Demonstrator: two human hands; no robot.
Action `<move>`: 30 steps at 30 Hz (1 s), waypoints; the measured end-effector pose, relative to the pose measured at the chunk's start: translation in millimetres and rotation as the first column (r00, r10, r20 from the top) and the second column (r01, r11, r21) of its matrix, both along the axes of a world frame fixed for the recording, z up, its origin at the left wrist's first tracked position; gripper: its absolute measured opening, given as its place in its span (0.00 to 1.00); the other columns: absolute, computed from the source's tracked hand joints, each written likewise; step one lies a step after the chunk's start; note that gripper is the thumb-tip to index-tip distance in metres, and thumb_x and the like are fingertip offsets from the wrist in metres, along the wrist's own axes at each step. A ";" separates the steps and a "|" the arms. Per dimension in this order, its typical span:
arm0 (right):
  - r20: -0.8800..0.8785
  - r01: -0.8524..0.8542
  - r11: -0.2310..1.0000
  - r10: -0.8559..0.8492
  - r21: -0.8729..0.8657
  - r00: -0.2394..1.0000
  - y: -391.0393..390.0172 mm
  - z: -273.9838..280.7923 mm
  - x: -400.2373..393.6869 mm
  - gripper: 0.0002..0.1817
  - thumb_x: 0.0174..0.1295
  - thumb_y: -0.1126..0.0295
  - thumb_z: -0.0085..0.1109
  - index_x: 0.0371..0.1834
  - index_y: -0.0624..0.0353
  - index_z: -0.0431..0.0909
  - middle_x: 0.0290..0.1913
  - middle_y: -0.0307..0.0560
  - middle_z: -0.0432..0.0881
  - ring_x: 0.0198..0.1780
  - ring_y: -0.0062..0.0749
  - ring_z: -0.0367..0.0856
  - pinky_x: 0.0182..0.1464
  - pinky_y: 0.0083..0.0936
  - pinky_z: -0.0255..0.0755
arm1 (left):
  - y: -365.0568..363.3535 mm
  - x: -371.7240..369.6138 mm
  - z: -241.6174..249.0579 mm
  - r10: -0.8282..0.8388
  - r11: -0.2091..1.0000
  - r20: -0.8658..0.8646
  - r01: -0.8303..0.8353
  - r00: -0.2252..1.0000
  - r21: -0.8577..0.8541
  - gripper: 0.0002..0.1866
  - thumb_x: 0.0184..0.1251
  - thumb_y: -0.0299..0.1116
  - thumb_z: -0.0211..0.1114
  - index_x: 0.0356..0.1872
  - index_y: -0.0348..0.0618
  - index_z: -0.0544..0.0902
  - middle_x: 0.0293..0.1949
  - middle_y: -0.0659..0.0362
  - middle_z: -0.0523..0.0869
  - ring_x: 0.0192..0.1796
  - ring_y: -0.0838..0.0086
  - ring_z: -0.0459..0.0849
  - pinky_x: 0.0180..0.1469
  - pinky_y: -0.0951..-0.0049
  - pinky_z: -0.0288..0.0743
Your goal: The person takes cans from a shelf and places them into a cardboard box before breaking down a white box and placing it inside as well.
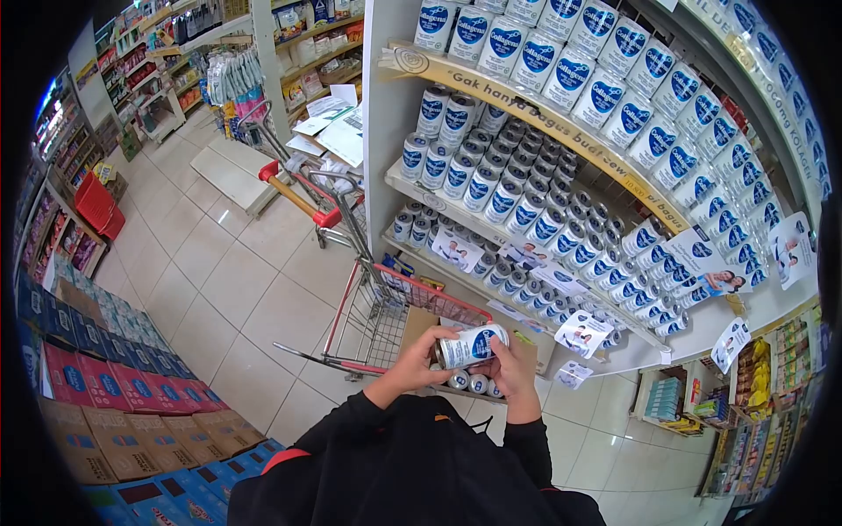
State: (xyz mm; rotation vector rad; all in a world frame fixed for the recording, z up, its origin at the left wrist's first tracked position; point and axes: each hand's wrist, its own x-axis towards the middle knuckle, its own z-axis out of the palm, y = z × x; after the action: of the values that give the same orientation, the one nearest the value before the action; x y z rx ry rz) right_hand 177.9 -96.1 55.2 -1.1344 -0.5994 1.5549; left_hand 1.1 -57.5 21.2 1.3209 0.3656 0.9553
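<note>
A white-and-blue Collagena can (472,345) is held tilted on its side in front of my body. My left hand (414,361) is closed around its left end. At its right end, my right hand (516,368) grips the can, thumb on the label. Just below my hands, several can tops (478,383) show, partly covered by my hands and clothing. Behind the held can stands a wire shopping cart (373,307) with red trim and a cardboard piece in it.
A white display shelf (375,114) carries rows of similar cans, with printed cards along its edges. A red-handled trolley (303,206) stands further back. Stacked cartons (132,386) line the lower left, and a red basket (98,206) sits at far left.
</note>
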 end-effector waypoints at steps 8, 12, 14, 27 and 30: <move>0.231 0.332 0.857 -0.442 0.395 0.867 87.4 33.5 48.0 0.29 0.48 0.73 0.59 0.52 0.57 0.54 0.43 0.49 0.69 0.39 0.28 0.72 0.34 0.22 0.72 | 20.1 -9.4 -60.2 0.289 0.957 -0.417 -0.271 0.861 0.105 0.35 0.45 0.29 0.65 0.55 0.40 0.56 0.51 0.49 0.65 0.53 0.63 0.66 0.52 0.65 0.62; 0.227 0.346 0.748 -0.545 0.566 0.807 179.9 54.3 75.4 0.30 0.48 0.79 0.57 0.54 0.56 0.54 0.45 0.46 0.68 0.41 0.29 0.72 0.36 0.26 0.72 | 15.6 -30.1 -91.1 0.486 0.870 -0.641 -0.394 0.593 0.295 0.37 0.40 0.34 0.66 0.53 0.36 0.58 0.48 0.45 0.65 0.51 0.56 0.65 0.53 0.64 0.60; 0.286 0.319 0.707 -0.594 0.631 0.752 223.5 67.9 78.2 0.31 0.47 0.79 0.58 0.55 0.57 0.55 0.44 0.44 0.69 0.40 0.27 0.72 0.36 0.24 0.70 | 5.7 -36.5 -108.2 0.466 0.868 -0.742 -0.413 0.482 0.276 0.36 0.41 0.34 0.65 0.53 0.36 0.58 0.49 0.45 0.65 0.51 0.54 0.64 0.54 0.63 0.59; 0.805 -0.242 0.773 -0.590 0.586 0.063 405.6 84.5 81.1 0.24 0.50 0.59 0.57 0.48 0.60 0.70 0.52 0.50 0.69 0.53 0.42 0.66 0.54 0.30 0.58 | -18.1 -52.4 -164.9 0.103 0.935 -0.771 -0.325 0.629 -0.140 0.22 0.47 0.38 0.60 0.45 0.41 0.69 0.41 0.49 0.75 0.44 0.58 0.74 0.44 0.67 0.69; 0.834 -0.249 0.801 -0.550 0.544 0.054 400.9 99.3 60.0 0.23 0.49 0.61 0.58 0.47 0.60 0.70 0.51 0.50 0.70 0.53 0.40 0.67 0.53 0.30 0.58 | -15.9 -52.8 -153.0 0.119 0.959 -0.788 -0.275 0.605 -0.067 0.20 0.48 0.38 0.60 0.43 0.42 0.71 0.37 0.49 0.75 0.41 0.57 0.74 0.43 0.66 0.69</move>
State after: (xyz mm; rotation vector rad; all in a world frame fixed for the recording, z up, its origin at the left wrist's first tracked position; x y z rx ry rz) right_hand 237.9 304.8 154.5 -1.5951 -1.6888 -0.0620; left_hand -51.7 -73.4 -131.8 1.4919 1.2794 0.4403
